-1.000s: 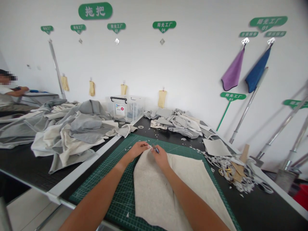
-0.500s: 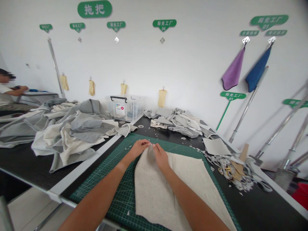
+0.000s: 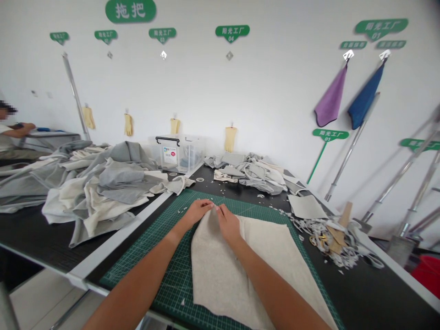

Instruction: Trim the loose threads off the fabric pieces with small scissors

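A beige felt-like cloth lies on a green cutting mat, its far corner pointing away from me. My left hand pinches that far corner with closed fingers. My right hand rests on the cloth right beside it, fingers closed at the same corner. The two hands almost touch at the fingertips. Whether the right hand holds anything besides the cloth is hidden.
A heap of grey and cream cloth covers the table to the left. A clear plastic box stands at the back, another cloth pile behind the mat. Scraps and scissors lie right. A person sits far left.
A small dark tool seen in my right hand a second ago is no longer visible. Both hands stay at the cloth's far corner, drawn slightly closer together.
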`<state>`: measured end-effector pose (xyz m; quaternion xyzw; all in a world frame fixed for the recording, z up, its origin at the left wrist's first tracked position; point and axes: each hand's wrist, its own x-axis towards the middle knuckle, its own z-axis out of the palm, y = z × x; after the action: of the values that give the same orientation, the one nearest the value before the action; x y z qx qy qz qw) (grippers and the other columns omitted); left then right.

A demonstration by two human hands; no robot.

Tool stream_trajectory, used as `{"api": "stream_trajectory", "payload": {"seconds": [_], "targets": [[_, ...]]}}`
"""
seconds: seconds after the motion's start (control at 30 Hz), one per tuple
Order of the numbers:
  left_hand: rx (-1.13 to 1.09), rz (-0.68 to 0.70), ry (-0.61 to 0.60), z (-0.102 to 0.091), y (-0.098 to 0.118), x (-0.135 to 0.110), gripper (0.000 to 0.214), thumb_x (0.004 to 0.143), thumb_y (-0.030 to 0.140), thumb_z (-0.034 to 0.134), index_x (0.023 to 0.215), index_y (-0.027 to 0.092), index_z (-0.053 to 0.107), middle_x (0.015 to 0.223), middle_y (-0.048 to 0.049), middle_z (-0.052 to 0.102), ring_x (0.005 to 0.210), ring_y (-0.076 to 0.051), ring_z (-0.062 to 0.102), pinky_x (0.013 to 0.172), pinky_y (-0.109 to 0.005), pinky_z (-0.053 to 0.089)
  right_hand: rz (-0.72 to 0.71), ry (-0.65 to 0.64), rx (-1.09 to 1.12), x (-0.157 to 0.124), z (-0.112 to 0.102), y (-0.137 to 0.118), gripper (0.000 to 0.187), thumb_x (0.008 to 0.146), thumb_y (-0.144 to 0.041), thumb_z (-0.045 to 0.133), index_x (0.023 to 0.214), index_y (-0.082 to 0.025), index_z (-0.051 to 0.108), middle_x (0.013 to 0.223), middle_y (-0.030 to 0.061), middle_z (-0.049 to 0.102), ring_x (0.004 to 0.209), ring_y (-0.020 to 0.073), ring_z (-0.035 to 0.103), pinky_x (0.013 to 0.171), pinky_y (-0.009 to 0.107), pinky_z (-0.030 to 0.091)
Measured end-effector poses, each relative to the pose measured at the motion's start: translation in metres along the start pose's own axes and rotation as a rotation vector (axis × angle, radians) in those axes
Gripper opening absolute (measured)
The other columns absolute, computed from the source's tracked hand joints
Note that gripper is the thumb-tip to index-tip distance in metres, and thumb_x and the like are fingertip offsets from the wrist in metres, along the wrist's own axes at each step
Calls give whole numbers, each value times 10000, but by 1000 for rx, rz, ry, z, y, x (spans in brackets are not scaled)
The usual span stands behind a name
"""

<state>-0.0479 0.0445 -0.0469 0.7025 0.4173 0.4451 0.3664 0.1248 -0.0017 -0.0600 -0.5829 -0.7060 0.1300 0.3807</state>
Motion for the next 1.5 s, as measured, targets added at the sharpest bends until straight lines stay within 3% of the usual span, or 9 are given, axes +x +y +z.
{"api": "stream_trajectory", "payload": {"seconds": [0.47, 1.1, 1.5], "targets": [[26, -11, -16, 1, -5, 1, 343, 835, 436, 593, 938, 161, 770, 905, -50, 755, 872, -208, 646, 779, -276, 456, -62, -4, -118, 0, 4, 5, 406, 1060, -522, 216, 965, -257, 509, 823, -17, 657, 688, 166, 580, 605, 255, 255], [-152, -121, -6, 11, 0, -6, 332, 805, 445, 644, 906, 155, 770, 926, -55, 757, 862, -206, 645, 790, -290, 473, -70, 7, -130, 1, 5, 8, 415, 1062, -516, 234, 956, -245, 530, 799, -3, 653, 672, 164, 572, 591, 268, 219], [-181, -113, -25, 14, -9, -5, 364, 825, 481, 643, 941, 160, 768, 909, -53, 752, 841, -201, 642, 759, -283, 470, -48, 48, -20, 1, 7, 9, 437, 1059, -491, 221, 930, -247, 561, 773, 8, 655, 692, 177, 587, 599, 265, 268]]}}
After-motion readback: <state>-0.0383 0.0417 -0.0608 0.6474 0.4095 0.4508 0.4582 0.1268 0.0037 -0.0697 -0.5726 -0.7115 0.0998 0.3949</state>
